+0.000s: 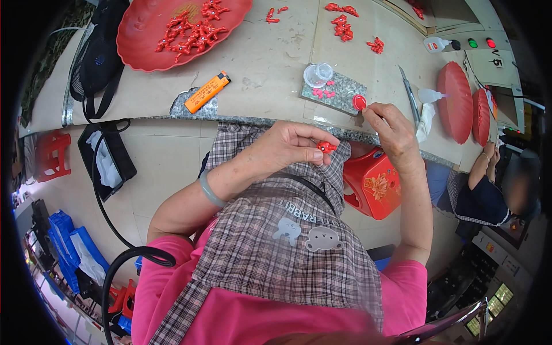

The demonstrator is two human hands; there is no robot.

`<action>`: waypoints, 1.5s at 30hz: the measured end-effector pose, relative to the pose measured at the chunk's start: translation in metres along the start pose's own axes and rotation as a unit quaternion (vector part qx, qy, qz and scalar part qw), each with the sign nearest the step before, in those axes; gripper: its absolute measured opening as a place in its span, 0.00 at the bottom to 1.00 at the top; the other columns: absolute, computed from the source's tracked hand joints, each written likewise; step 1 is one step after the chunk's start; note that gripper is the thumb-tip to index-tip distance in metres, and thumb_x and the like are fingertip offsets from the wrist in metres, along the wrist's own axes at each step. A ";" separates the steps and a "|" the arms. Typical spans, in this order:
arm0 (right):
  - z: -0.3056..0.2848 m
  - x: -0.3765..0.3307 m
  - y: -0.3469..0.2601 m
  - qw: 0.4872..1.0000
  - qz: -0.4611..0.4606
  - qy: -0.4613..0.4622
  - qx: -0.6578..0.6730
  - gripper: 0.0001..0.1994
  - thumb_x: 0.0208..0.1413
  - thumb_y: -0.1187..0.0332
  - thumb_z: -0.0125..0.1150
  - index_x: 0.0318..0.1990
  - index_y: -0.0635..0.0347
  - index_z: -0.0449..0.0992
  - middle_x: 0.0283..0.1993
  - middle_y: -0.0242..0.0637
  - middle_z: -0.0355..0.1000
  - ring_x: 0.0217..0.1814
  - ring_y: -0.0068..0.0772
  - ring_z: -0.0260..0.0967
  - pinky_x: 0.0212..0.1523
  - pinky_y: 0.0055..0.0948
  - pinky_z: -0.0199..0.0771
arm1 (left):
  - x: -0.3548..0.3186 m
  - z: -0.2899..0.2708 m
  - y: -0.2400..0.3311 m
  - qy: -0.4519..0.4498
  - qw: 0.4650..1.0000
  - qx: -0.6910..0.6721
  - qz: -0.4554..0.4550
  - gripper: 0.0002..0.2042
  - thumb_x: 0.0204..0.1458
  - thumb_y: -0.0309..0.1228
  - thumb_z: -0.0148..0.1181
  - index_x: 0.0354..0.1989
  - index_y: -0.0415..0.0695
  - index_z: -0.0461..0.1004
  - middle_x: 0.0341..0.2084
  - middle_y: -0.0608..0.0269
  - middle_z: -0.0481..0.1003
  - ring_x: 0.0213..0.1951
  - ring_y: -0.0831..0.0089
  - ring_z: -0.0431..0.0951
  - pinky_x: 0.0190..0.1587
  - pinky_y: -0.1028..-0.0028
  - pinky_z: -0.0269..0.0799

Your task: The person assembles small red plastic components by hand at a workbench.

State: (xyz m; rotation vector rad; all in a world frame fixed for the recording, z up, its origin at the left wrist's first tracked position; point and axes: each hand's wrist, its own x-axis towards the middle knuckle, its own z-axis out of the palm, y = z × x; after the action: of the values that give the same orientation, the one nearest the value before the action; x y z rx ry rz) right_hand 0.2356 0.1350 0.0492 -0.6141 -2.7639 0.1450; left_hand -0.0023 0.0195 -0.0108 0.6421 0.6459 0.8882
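Observation:
Between thumb and fingers, my left hand (296,144) pinches a small glossy red figurine (326,147) just off the table's front edge. My right hand (394,132) is closed in a pinch beside a small round red cap (359,102). Whatever thin thing those fingers may hold is too small to make out. The cap rests at the right end of a grey speckled stone slab (345,86). Several tiny pink pieces (324,92) lie on that slab, next to a clear plastic cup (317,75).
A large red tray (129,40) holds several red figurines; more red pieces (342,27) lie farther back. An orange lighter (208,92), a craft knife (409,95), squeeze bottles (430,95) and red plates (455,103) are on the table. Another person (483,184) sits at right.

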 end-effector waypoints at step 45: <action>0.013 -0.018 -0.064 0.690 0.362 0.140 0.611 0.04 0.59 0.82 0.59 0.40 0.69 0.76 0.36 0.37 0.75 0.34 0.21 0.73 0.36 0.20 0.75 | -0.007 0.009 0.016 0.071 0.996 0.021 0.058 0.14 0.59 0.24 0.58 0.53 0.37 0.72 0.43 0.52 0.79 0.37 0.72 0.81 0.40 0.77 0.77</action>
State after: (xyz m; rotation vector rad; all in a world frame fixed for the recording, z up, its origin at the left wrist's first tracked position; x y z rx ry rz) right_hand 0.2218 0.0691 0.0422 -1.0615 -1.3842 1.6771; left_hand -0.0069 0.0193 0.0079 0.6628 0.7627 1.0372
